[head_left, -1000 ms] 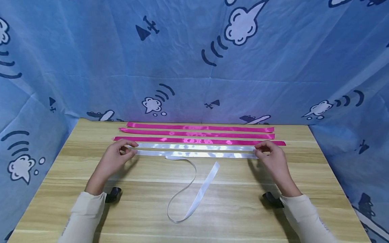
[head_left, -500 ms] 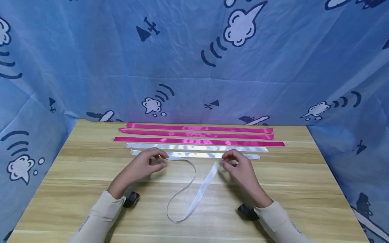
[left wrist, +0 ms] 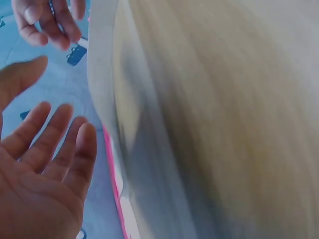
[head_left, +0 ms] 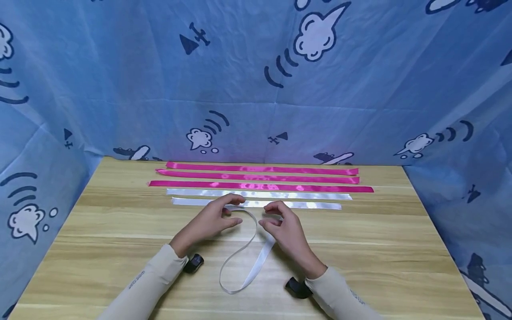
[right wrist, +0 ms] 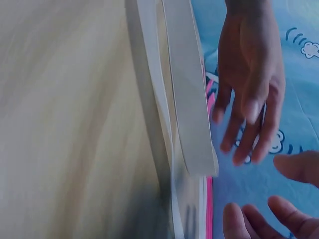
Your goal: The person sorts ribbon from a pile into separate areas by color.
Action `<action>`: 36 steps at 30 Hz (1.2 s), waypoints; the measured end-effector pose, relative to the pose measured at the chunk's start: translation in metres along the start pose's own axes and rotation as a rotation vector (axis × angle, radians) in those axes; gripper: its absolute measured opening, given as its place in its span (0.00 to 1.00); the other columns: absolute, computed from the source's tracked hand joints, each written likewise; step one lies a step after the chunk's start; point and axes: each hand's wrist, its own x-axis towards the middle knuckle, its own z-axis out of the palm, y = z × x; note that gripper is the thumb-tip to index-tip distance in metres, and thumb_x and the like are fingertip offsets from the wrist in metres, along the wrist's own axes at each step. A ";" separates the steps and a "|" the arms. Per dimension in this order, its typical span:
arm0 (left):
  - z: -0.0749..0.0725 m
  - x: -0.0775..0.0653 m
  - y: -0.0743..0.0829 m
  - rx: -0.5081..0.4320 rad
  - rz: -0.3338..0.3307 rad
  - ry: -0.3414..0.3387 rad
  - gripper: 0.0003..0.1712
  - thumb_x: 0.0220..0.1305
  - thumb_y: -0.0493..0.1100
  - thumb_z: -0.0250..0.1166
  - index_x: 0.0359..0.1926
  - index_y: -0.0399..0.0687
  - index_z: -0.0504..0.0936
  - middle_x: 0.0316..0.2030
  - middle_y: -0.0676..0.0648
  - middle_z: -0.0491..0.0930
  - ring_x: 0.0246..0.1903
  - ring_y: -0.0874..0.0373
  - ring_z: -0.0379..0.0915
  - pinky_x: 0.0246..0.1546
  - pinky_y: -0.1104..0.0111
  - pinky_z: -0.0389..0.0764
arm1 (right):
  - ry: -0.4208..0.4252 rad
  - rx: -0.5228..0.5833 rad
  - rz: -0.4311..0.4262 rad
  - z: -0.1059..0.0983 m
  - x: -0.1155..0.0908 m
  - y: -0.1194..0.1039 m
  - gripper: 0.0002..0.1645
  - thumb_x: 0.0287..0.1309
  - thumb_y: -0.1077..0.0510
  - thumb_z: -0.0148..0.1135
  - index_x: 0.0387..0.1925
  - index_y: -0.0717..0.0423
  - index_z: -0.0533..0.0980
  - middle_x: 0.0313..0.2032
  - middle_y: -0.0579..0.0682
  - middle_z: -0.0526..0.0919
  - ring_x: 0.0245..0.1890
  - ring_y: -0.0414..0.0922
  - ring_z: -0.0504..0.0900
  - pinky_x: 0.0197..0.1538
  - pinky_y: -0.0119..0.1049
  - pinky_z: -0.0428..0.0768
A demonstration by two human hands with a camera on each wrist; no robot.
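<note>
A loose white satin ribbon (head_left: 260, 261) lies curved on the table, one stretch twisted onto its edge. Over its far left end hovers my left hand (head_left: 211, 218), fingers and thumb spread apart. My right hand (head_left: 289, 231) is above the ribbon's other end, hiding its tip, with a gap between thumb and fingers. Neither hand holds anything. The left wrist view shows the left palm (left wrist: 42, 199) with loosely extended fingers. In the right wrist view, the ribbon's broad end (right wrist: 192, 99) stands near the right hand's fingers (right wrist: 294, 214), apart from them.
Beyond the hands, two white ribbons (head_left: 192, 192) lie straight and parallel across the wooden table (head_left: 100, 249). Behind these are three pink ribbons (head_left: 260, 186), laid the same way. A blue patterned cloth (head_left: 240, 80) hangs around the table's back and sides.
Both hands have left the ends of the nearer straight white ribbon, which stays flat. They have moved inward and closer to me, over the loose white ribbon, with their fingers spread.
</note>
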 end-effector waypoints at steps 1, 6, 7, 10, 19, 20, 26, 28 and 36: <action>0.001 0.002 0.000 -0.007 -0.014 0.008 0.29 0.68 0.37 0.71 0.68 0.46 0.77 0.67 0.45 0.79 0.65 0.49 0.76 0.64 0.52 0.79 | 0.002 0.012 0.008 0.003 0.000 0.000 0.21 0.58 0.75 0.71 0.52 0.67 0.76 0.56 0.65 0.81 0.51 0.60 0.88 0.51 0.34 0.87; 0.006 0.007 -0.004 -0.028 -0.050 0.015 0.27 0.68 0.34 0.70 0.67 0.45 0.78 0.66 0.45 0.80 0.64 0.48 0.77 0.63 0.53 0.80 | 0.006 0.046 0.055 0.015 0.002 0.005 0.21 0.58 0.74 0.70 0.53 0.66 0.75 0.56 0.65 0.80 0.49 0.58 0.88 0.49 0.31 0.86; 0.007 0.008 -0.005 -0.034 -0.053 0.011 0.26 0.68 0.34 0.70 0.66 0.44 0.78 0.66 0.45 0.80 0.65 0.48 0.77 0.63 0.53 0.80 | 0.010 0.048 0.063 0.017 0.003 0.007 0.21 0.58 0.74 0.70 0.53 0.66 0.76 0.56 0.65 0.81 0.49 0.57 0.88 0.49 0.30 0.86; 0.008 0.011 -0.008 -0.068 -0.050 -0.001 0.25 0.68 0.31 0.69 0.65 0.40 0.79 0.65 0.41 0.81 0.66 0.47 0.76 0.63 0.55 0.80 | 0.016 0.076 0.074 0.022 0.004 0.009 0.22 0.58 0.76 0.69 0.53 0.67 0.75 0.56 0.65 0.80 0.51 0.58 0.88 0.50 0.30 0.85; 0.012 0.014 -0.008 -0.156 -0.058 0.022 0.20 0.67 0.26 0.66 0.59 0.34 0.81 0.58 0.36 0.82 0.60 0.43 0.81 0.59 0.64 0.84 | 0.041 0.134 0.090 0.036 0.006 0.014 0.21 0.56 0.79 0.65 0.51 0.70 0.73 0.54 0.68 0.79 0.47 0.57 0.88 0.47 0.28 0.85; 0.013 0.015 -0.008 -0.160 -0.061 0.024 0.19 0.67 0.26 0.65 0.58 0.34 0.81 0.57 0.36 0.83 0.59 0.44 0.82 0.58 0.65 0.84 | 0.042 0.137 0.092 0.037 0.006 0.014 0.21 0.56 0.79 0.65 0.52 0.70 0.74 0.54 0.67 0.79 0.47 0.56 0.87 0.47 0.28 0.85; 0.015 0.016 -0.007 -0.162 -0.065 0.036 0.13 0.68 0.27 0.64 0.52 0.33 0.84 0.48 0.37 0.86 0.49 0.49 0.86 0.52 0.68 0.86 | 0.055 0.119 0.071 0.041 0.004 0.016 0.19 0.56 0.79 0.61 0.50 0.70 0.76 0.51 0.66 0.81 0.47 0.57 0.86 0.47 0.28 0.84; 0.015 0.015 -0.007 -0.163 -0.073 0.038 0.11 0.68 0.27 0.65 0.50 0.33 0.85 0.47 0.38 0.87 0.47 0.50 0.86 0.51 0.69 0.86 | 0.063 0.095 0.060 0.041 0.005 0.017 0.18 0.55 0.80 0.61 0.48 0.70 0.77 0.50 0.66 0.82 0.47 0.56 0.86 0.46 0.26 0.83; 0.016 0.011 -0.006 -0.119 -0.085 0.029 0.08 0.67 0.30 0.67 0.45 0.39 0.87 0.42 0.43 0.88 0.43 0.56 0.85 0.47 0.72 0.85 | 0.067 -0.015 0.009 0.041 0.007 0.019 0.16 0.50 0.79 0.61 0.40 0.66 0.84 0.46 0.59 0.82 0.37 0.44 0.81 0.37 0.23 0.78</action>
